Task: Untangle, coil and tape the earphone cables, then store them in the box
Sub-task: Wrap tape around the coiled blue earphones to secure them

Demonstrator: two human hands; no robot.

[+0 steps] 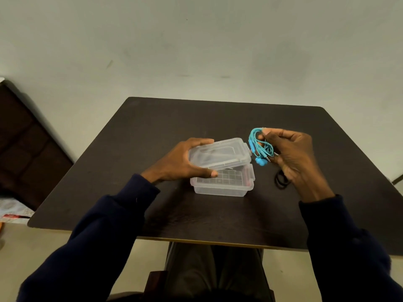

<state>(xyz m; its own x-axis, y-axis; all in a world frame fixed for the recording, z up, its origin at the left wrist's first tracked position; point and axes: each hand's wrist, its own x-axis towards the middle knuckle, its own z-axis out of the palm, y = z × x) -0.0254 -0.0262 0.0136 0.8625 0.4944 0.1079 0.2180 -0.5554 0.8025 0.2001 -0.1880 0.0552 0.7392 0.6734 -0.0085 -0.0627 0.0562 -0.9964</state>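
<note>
Head view:

- Table [152, 131]: dark, square top, set against a pale wall.
- Box [222, 185]: clear plastic, standing near the middle of the table; a grid pattern shows through its floor.
- Lid [220, 152]: clear plastic, lifted and tilted above the box, its right end close to the box's right latch.
- Left hand [185, 162]: closed on the lid's left end, thumb at the near edge, fingers over the far edge.
- Earphone cable [260, 146]: turquoise, coiled into a loose bundle, earbuds and plug hanging at the bottom; held in the air just right of the lid.
- Right hand [290, 153]: fingers pinched around the coil.
- Black loops [281, 180]: lying on the table beneath the right hand, partly hidden; cannot tell what they are.
- Sleeves [113, 221]: dark navy, on both arms.
</note>
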